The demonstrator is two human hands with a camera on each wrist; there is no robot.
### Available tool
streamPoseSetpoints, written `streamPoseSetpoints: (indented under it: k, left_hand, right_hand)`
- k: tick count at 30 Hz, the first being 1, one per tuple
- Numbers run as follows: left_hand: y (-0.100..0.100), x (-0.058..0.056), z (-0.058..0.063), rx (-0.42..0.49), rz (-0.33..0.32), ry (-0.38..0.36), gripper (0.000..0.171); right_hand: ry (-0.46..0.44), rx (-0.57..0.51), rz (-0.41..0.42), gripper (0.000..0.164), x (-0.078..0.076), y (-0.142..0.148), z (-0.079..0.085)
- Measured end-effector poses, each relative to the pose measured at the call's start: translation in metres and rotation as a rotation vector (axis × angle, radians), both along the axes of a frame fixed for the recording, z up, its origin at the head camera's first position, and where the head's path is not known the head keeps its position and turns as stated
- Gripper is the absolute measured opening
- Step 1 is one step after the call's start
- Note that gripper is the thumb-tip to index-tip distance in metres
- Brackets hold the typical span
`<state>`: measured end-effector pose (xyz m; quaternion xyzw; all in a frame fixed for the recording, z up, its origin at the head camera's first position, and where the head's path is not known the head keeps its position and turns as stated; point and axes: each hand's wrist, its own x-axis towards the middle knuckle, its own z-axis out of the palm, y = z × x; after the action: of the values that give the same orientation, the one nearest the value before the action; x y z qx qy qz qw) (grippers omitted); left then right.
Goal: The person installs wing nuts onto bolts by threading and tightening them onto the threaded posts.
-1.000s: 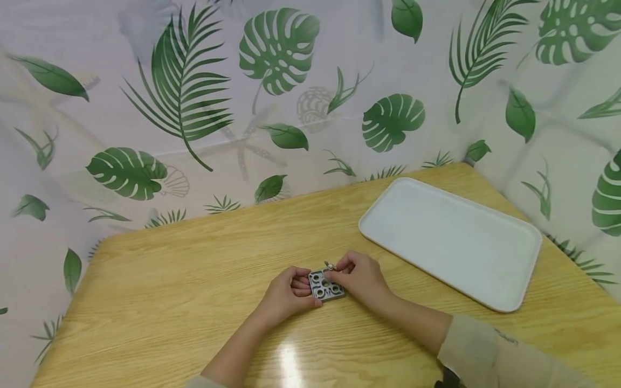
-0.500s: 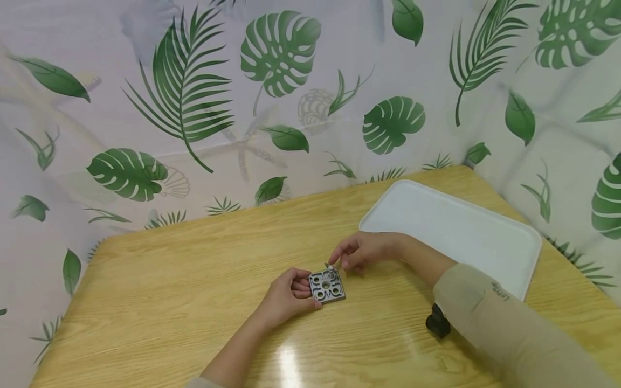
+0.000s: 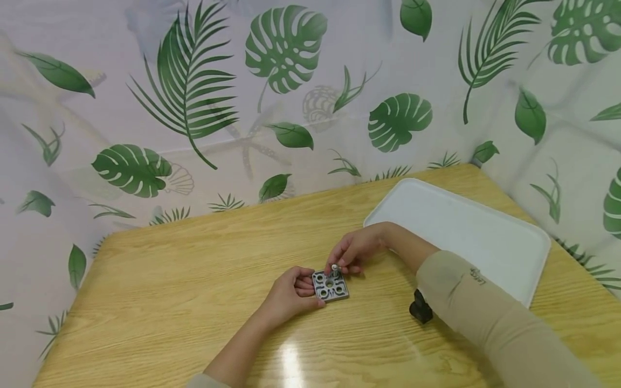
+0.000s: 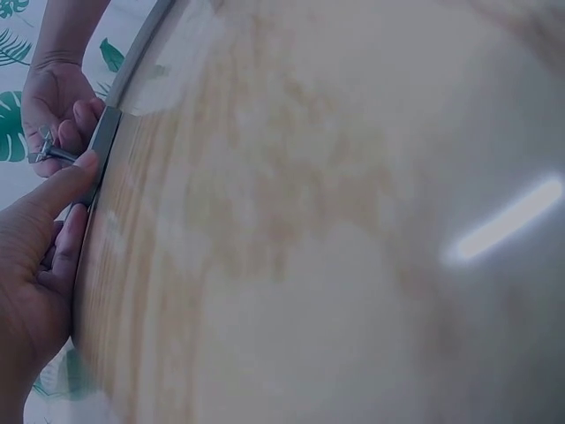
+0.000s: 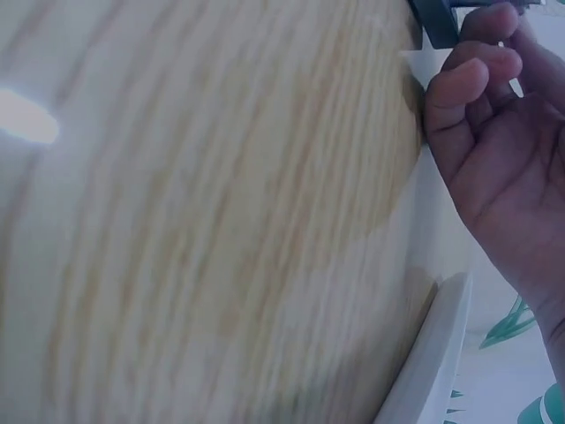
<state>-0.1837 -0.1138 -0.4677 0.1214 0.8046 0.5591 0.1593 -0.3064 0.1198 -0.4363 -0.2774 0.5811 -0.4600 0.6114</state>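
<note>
A square grey metal plate (image 3: 332, 293) with several round holes lies low over the wooden table. My left hand (image 3: 287, 295) grips it by its left side, the thumb at the near corner. From the plate's far right hole area rises a small metal bolt (image 3: 335, 269); in the left wrist view its shank ends in a cross-shaped top. My right hand (image 3: 358, 249) comes in from the far right and pinches the bolt between thumb and fingers. How deep the bolt sits in the plate is hidden. In the right wrist view only an edge of the plate (image 5: 435, 21) shows.
A white rectangular tray (image 3: 461, 229) stands on the table's right side, partly behind the right forearm. A black device (image 3: 420, 309) is at the right wrist. Leaf-patterned cloth (image 3: 204, 124) hangs behind the wooden table (image 3: 204, 258).
The right hand swung from the plate's right side to its far side, loosened near the bolt, then closed on it again. The left hand keeps holding the plate in place.
</note>
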Motion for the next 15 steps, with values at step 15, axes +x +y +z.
streamPoseSetpoints:
  k: [15]
  left_hand:
    - [0.001,0.000,0.001,-0.019,0.007,0.011,0.066]
  right_hand:
    - [0.095,-0.071,-0.183,0.024,0.014,0.005,-0.007]
